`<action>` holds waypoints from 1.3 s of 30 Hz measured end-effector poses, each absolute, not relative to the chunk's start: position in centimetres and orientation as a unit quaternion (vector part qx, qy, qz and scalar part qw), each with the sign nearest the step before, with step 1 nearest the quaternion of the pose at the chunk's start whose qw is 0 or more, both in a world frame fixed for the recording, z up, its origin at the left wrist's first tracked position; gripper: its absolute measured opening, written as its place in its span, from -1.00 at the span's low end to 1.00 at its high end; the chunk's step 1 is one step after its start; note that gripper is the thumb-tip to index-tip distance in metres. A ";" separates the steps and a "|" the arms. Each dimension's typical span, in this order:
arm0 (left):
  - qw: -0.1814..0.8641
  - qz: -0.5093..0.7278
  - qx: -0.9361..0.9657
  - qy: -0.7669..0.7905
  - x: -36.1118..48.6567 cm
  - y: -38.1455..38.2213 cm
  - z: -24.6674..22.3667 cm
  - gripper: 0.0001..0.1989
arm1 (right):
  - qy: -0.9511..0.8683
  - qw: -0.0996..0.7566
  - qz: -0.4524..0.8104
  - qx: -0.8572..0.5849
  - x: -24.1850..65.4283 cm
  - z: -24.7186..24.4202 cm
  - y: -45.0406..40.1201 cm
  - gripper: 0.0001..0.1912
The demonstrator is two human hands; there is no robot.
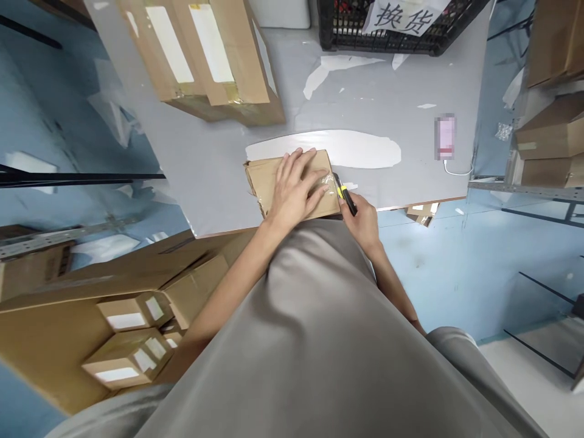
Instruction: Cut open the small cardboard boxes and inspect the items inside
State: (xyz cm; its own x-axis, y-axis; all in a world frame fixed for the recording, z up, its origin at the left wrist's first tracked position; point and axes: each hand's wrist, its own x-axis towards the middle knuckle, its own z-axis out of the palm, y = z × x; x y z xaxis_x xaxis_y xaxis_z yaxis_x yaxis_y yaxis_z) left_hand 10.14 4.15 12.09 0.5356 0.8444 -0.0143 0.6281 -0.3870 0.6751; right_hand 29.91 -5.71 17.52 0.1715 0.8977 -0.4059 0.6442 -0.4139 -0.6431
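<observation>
A small brown cardboard box (262, 176) with a torn left end lies at the table's near edge. Spread across its top is my left hand (294, 188), fingers stretched out and pressing flat. Clear tape shines on the box's right part. My right hand (362, 220) is closed around a black and yellow box cutter (347, 198), its front end pointing away from me beside the box's right edge. Whether the blade touches the cardboard I cannot tell.
Behind the box, a white patch (365, 149) marks the grey table (219, 176). Taped cartons (246, 79) stand back left, a black crate (328, 42) back right. A pink phone (444, 137) with a cable lies right. Below left, a large carton (55, 340) holds several small boxes.
</observation>
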 end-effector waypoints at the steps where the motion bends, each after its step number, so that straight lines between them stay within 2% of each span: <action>1: 0.322 0.171 0.816 0.449 10.1 4.2 12.0 -0.54 | -0.515 0.156 0.382 -0.751 29.7 17.7 -5.6 -0.62; 9: 0.332 0.204 0.813 0.434 10.2 4.0 11.5 -0.53 | -0.508 0.073 0.359 -0.780 28.2 20.7 -4.9 -0.60; 16: 0.337 0.225 0.813 0.419 10.4 3.9 11.1 -0.52 | -0.474 -0.108 0.327 -0.810 24.9 25.0 -2.6 -0.61; 18: 0.341 0.226 0.811 0.417 10.4 3.9 11.1 -0.51 | -0.467 -0.137 0.315 -0.815 24.0 25.5 -1.9 -0.61; 28: 0.356 0.232 0.801 0.421 10.7 3.6 11.4 -0.46 | -0.461 -0.189 0.300 -0.814 23.3 26.4 -1.9 -0.67; 39: 0.349 0.223 0.805 0.424 10.5 3.6 11.3 -0.50 | -0.448 -0.159 0.320 -0.819 23.6 26.5 -3.4 -0.58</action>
